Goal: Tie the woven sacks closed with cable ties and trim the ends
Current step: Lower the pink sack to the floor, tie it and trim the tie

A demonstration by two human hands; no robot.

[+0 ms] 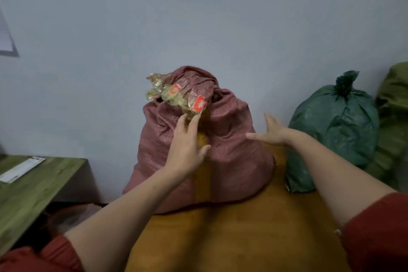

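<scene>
A full pink woven sack stands against the wall on a brown table, its mouth open. Crinkled yellow and red plastic wrappers stick out of the top. My left hand lies on the sack's front with straight fingers, its fingertips touching the wrappers. My right hand is spread flat against the sack's right shoulder and holds nothing. No cable tie or cutter is in sight.
A green woven sack with its neck bunched shut stands right of the pink one. More olive sacks pile up at the far right. A green-topped table with a paper slip sits lower left.
</scene>
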